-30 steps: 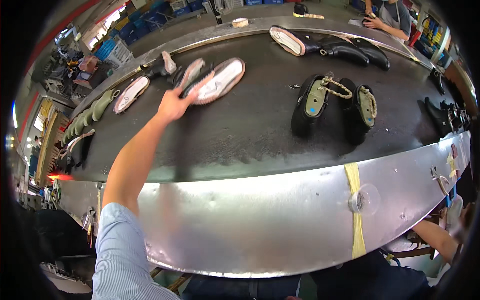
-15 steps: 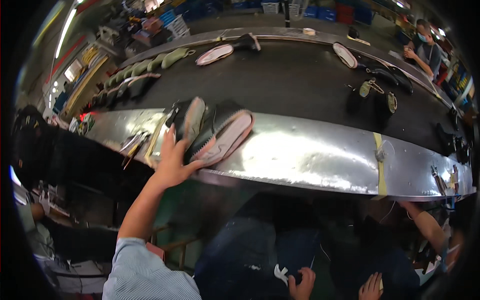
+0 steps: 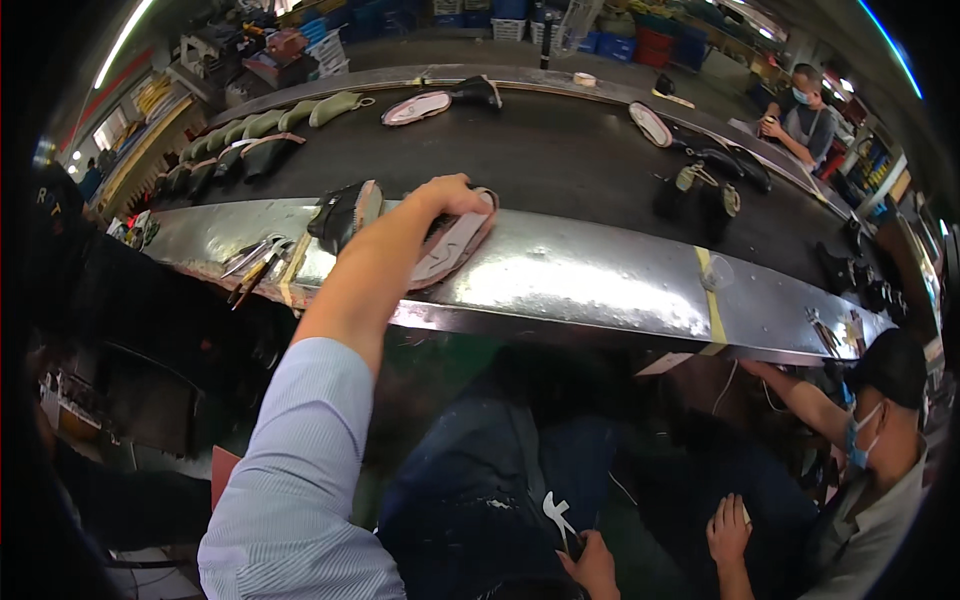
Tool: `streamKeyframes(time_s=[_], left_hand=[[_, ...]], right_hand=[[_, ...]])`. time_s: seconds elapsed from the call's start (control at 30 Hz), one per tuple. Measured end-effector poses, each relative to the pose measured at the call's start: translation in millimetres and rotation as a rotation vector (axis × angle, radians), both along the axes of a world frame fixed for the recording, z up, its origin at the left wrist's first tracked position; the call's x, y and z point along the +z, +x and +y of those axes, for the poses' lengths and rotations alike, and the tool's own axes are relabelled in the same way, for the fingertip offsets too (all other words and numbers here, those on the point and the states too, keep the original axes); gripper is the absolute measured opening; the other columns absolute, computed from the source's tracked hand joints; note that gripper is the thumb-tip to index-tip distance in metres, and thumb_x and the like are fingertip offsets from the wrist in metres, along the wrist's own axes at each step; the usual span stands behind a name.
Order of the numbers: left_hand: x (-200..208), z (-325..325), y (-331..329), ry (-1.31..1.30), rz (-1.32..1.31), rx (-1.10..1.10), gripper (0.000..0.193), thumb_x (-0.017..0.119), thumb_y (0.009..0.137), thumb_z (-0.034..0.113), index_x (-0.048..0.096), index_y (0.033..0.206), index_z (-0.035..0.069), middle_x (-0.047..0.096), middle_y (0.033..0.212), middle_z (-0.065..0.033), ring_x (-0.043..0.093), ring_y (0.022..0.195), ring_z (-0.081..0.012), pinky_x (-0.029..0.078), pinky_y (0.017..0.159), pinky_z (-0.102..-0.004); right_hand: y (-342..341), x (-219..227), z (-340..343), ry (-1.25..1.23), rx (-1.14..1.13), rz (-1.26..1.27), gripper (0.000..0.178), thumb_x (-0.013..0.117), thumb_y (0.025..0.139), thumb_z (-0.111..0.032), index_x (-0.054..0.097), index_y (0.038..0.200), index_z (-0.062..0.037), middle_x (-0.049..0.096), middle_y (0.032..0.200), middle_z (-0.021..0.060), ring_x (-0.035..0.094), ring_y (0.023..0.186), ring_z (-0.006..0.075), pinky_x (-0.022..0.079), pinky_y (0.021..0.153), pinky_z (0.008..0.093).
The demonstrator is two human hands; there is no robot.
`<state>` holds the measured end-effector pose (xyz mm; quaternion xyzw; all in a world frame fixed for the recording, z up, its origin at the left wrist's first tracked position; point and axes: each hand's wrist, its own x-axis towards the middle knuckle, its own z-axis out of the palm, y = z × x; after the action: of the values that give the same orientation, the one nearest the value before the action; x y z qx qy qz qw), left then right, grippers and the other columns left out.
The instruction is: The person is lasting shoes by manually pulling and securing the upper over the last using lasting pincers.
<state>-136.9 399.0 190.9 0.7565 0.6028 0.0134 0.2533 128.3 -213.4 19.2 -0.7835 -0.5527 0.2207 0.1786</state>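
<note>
Two black shoe uppers on lasts lie sole-up on the metal ledge, their pale insoles edged in pink. Over the far end of the right-hand shoe (image 3: 452, 250) my left hand (image 3: 448, 197) is closed, its fingers curled round that end. My left forearm crosses in front and partly hides the second shoe (image 3: 345, 213), which lies tilted beside it. Low in view, close to my lap, my right hand (image 3: 592, 565) is wrapped round the dark handle of pincers (image 3: 556, 510) with a silver head.
Hand tools (image 3: 258, 265) lie on the ledge (image 3: 570, 280) at left. Behind it runs a dark belt (image 3: 540, 150) with green shoes (image 3: 285, 118) and black boots (image 3: 700, 190). At right sits a masked co-worker (image 3: 885, 430), one hand (image 3: 728, 530) near my right hand. Another person (image 3: 805, 125) stands far right.
My left hand has gone from the near end of the shoes, fingers spread, to the far end of the right-hand shoe. The view has shifted, and more of the co-worker at right shows.
</note>
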Motion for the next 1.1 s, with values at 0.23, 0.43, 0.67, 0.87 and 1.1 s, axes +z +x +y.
streamKeyframes(time_s=[0.23, 0.43, 0.67, 0.87, 1.1], left_hand=[[0, -168, -11, -0.098, -1.210, -0.165, 0.081, 0.080, 0.078, 0.033, 0.043, 0.144, 0.005, 0.060, 0.124, -0.0117, 0.056, 0.117, -0.0211, 0.044, 0.100, -0.0349], [-105, -337, 13, -0.036, -1.133, -0.184, 0.087, 0.080, 0.078, 0.030, 0.035, 0.150, 0.012, 0.032, 0.152, -0.0230, 0.025, 0.145, -0.0315, 0.022, 0.116, -0.0409], [-126, -356, 6, -0.149, -1.040, -0.075, 0.069, 0.070, 0.088, 0.037, 0.037, 0.145, 0.015, 0.017, 0.155, -0.0323, 0.007, 0.149, -0.0425, 0.018, 0.116, -0.0479], [-130, -353, -1, -0.100, -1.069, -0.135, 0.060, 0.057, 0.096, 0.034, 0.032, 0.147, 0.013, 0.008, 0.158, -0.0294, 0.004, 0.149, -0.0410, 0.017, 0.117, -0.0483], [-130, -344, -5, -0.026, -1.017, -0.203, 0.052, 0.060, 0.095, 0.023, 0.041, 0.139, 0.003, 0.034, 0.150, -0.0198, 0.032, 0.142, -0.0356, 0.028, 0.115, -0.0433]], right_hand=[[31, 2, -3, 0.062, -0.264, 0.811, 0.030, 0.069, 0.085, -0.015, 0.062, 0.110, 0.0011, 0.068, 0.088, 0.0029, 0.062, 0.077, 0.0077, 0.050, 0.071, 0.0245], [12, 81, 63, -0.158, -0.082, 0.779, 0.029, 0.060, 0.091, -0.010, 0.058, 0.117, 0.0031, 0.067, 0.094, 0.0057, 0.062, 0.080, 0.0115, 0.051, 0.075, 0.0257], [-26, 120, 112, -0.225, 0.286, 0.741, 0.036, 0.060, 0.092, -0.012, 0.059, 0.124, 0.0041, 0.070, 0.098, 0.0055, 0.061, 0.079, 0.0081, 0.049, 0.074, 0.0240], [-32, 114, 141, -0.319, 0.344, 0.812, 0.036, 0.059, 0.095, -0.014, 0.057, 0.126, 0.0039, 0.068, 0.098, 0.0058, 0.059, 0.080, 0.0089, 0.049, 0.073, 0.0257], [-33, 99, 158, -0.211, 0.371, 0.619, 0.019, 0.062, 0.091, -0.011, 0.058, 0.107, -0.0003, 0.065, 0.087, 0.0120, 0.065, 0.076, 0.0288, 0.052, 0.069, 0.0373]])
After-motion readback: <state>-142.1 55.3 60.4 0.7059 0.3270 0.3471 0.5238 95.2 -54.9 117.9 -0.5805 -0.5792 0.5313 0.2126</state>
